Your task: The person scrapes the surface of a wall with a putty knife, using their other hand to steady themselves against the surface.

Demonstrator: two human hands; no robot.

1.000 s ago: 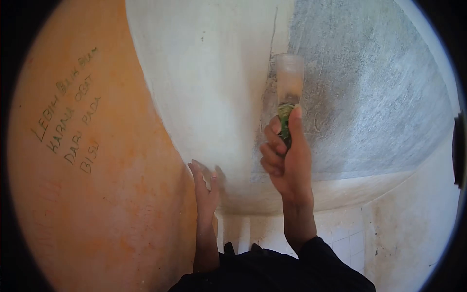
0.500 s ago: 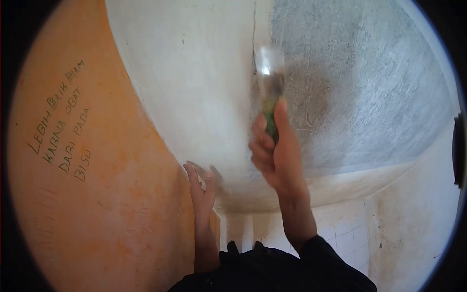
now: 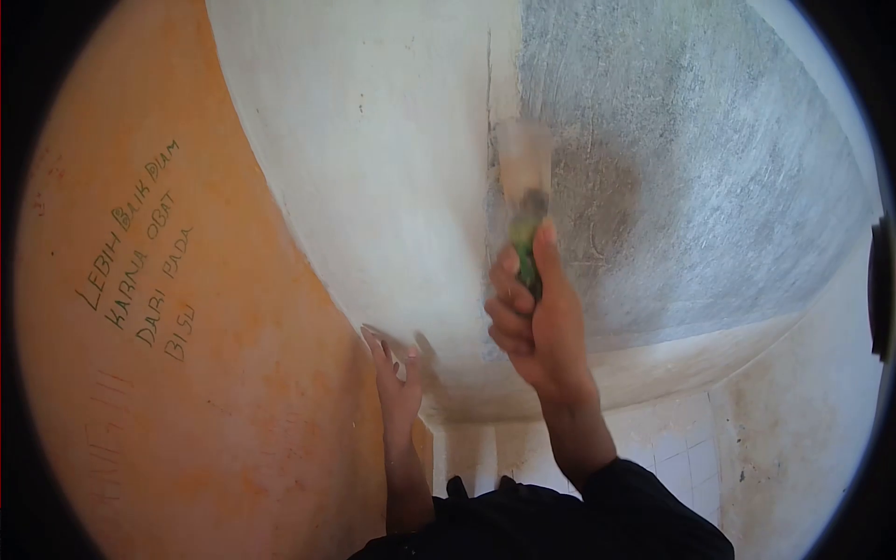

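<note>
My right hand (image 3: 551,317) is wrapped round the green and yellow handle of a scraper (image 3: 525,168), its wide blade smeared by motion and pointing up. The blade overlaps the border between the whitish wall surface (image 3: 373,140) and a rough grey patch (image 3: 672,177). Lower down, the fingers of my left hand (image 3: 399,381) are spread, with the fingertips right at the white wall near its corner with the orange wall. Nothing shows in that hand.
An orange wall (image 3: 233,420) with green handwriting (image 3: 140,247) rises on the left. White floor tiles (image 3: 686,467) lie below, beside my dark sleeve. A dark object (image 3: 880,289) stands out at the right edge, and a stained pale wall (image 3: 784,439) is at lower right.
The scraper and my right hand have moved slightly down in view. The walls and my left hand appear shifted a little right and down as the view moves.
</note>
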